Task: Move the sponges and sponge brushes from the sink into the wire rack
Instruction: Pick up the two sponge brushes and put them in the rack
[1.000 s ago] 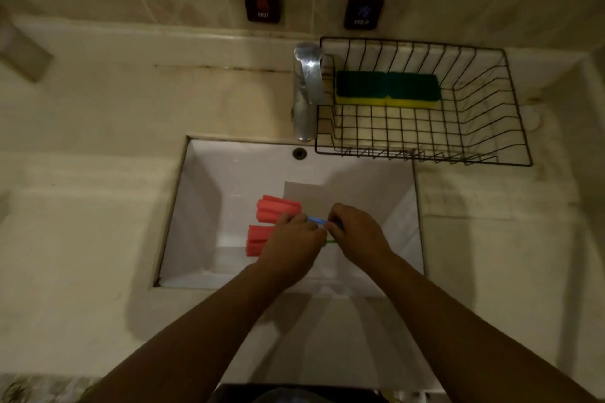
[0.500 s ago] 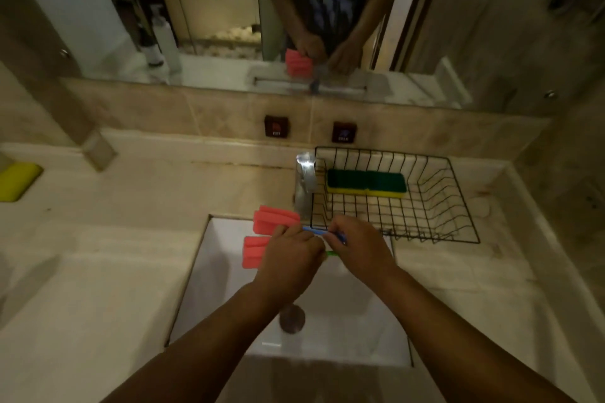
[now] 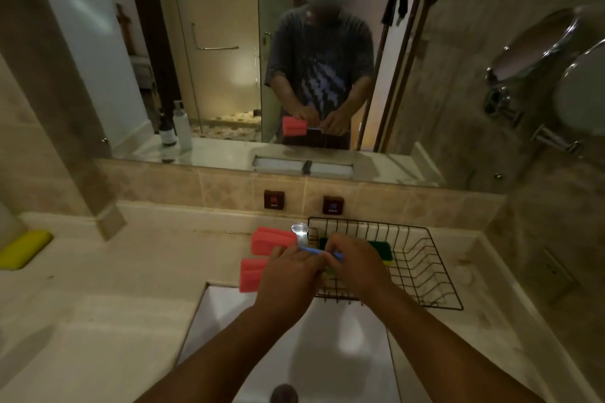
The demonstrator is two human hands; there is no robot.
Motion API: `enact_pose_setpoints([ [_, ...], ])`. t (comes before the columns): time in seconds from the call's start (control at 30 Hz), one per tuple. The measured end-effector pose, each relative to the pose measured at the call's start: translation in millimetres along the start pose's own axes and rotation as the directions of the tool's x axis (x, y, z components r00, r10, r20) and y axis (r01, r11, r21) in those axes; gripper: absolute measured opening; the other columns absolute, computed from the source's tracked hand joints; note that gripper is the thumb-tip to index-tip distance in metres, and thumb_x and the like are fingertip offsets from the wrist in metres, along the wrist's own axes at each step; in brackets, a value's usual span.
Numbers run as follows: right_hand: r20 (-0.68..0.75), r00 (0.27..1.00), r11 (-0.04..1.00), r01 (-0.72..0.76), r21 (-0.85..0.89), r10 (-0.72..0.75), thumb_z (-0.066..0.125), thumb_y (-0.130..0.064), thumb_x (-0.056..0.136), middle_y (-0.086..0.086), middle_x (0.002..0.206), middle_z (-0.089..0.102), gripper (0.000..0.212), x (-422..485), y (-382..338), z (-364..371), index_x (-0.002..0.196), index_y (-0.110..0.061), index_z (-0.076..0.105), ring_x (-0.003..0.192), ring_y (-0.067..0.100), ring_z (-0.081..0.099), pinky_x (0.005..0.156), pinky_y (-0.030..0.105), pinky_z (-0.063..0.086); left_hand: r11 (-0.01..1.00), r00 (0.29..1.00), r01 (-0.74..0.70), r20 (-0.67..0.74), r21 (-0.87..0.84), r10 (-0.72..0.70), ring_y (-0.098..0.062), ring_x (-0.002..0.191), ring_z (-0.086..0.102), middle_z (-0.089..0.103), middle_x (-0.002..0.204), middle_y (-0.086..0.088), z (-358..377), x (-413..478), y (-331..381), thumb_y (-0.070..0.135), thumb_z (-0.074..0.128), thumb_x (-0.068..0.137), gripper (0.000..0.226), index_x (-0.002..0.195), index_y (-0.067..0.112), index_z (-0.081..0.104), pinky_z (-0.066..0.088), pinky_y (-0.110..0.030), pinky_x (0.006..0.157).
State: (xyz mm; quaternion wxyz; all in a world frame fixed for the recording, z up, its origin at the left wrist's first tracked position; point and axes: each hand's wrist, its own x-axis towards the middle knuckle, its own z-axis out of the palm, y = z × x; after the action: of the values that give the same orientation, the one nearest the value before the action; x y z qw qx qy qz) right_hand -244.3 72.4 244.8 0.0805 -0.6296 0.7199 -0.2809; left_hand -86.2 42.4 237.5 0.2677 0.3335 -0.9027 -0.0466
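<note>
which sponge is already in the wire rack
The green-and-yellow sponge, lying inside the wire rack; the yellow sponge sits on the counter far left.

Left hand (image 3: pixel 288 275) and right hand (image 3: pixel 355 267) side by side (knuckles up), both fists clenched, forearms converging.

Hands: two, the left hand (image 3: pixel 288 275) and the right hand (image 3: pixel 355 267), both closed on brush handles
Sponge brushes: two with pink heads, an upper brush (image 3: pixel 271 239) and a lower brush (image 3: pixel 250 273)
Handles showing: one blue handle (image 3: pixel 322 251); a second, greenish, is barely visible between the hands
Sponges in the rack: one green-and-yellow sponge (image 3: pixel 381 250), partly hidden by the right hand
Sponges on the counter: one yellow sponge (image 3: pixel 23 249) at far left
Racks: one rack (image 3: pixel 422 263)
Sinks: one sink (image 3: pixel 288 353)
Taps: one tap (image 3: pixel 300 232)
Wall buttons: two, a hot button (image 3: pixel 274 199) and a cold button (image 3: pixel 333 205)
Bottles in the mirror: two, a dark bottle (image 3: pixel 167 131) and a white bottle (image 3: pixel 182 126)
</note>
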Motion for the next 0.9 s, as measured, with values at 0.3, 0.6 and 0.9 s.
enact_pose_setpoints([
  [0.3, 0.013, 1.000, 1.000, -0.012, -0.001, 0.012, 0.062, -0.033, 0.091, -0.006, 0.083, 0.062, 0.014, 2, -1, 0, 0.081, -0.029, 0.053, 0.076, 0.007, 0.058, 0.071, 0.024, 0.052, 0.999, 1.000, 0.019, -0.001, -0.032, -0.019, -0.009, 0.098, 0.059, 0.073, 0.100, 0.010, 3, 0, -4, 0.037, 0.061, 0.093, 0.012, 0.102, 0.032, 0.068, 0.035, -0.028, 0.086],
  [0.6, -0.014, 0.998, 0.996, -0.061, -0.058, 0.061, 0.060, -0.040, 0.089, -0.007, 0.076, 0.058, 0.016, 1, 17, 8, 0.080, -0.028, 0.053, 0.068, 0.004, 0.054, 0.064, 0.017, 0.045, 0.996, 1.000, -0.001, 0.005, -0.086, 0.002, -0.009, 0.094, 0.062, 0.074, 0.097, 0.011, 26, 7, -9, 0.037, 0.060, 0.091, 0.012, 0.100, 0.033, 0.067, 0.036, -0.026, 0.083],
  [0.9, -0.014, 0.977, 0.975, -0.213, -0.067, 0.213, 0.064, -0.039, 0.087, -0.011, 0.076, 0.057, 0.017, 0, 68, -11, 0.077, -0.033, 0.051, 0.068, 0.001, 0.054, 0.058, 0.016, 0.039, 0.984, 0.998, -0.047, 0.038, -0.173, 0.055, -0.010, 0.104, 0.057, 0.071, 0.111, 0.010, 67, 36, 21, 0.043, 0.048, 0.098, 0.024, 0.111, 0.033, 0.066, 0.036, -0.030, 0.092],
])
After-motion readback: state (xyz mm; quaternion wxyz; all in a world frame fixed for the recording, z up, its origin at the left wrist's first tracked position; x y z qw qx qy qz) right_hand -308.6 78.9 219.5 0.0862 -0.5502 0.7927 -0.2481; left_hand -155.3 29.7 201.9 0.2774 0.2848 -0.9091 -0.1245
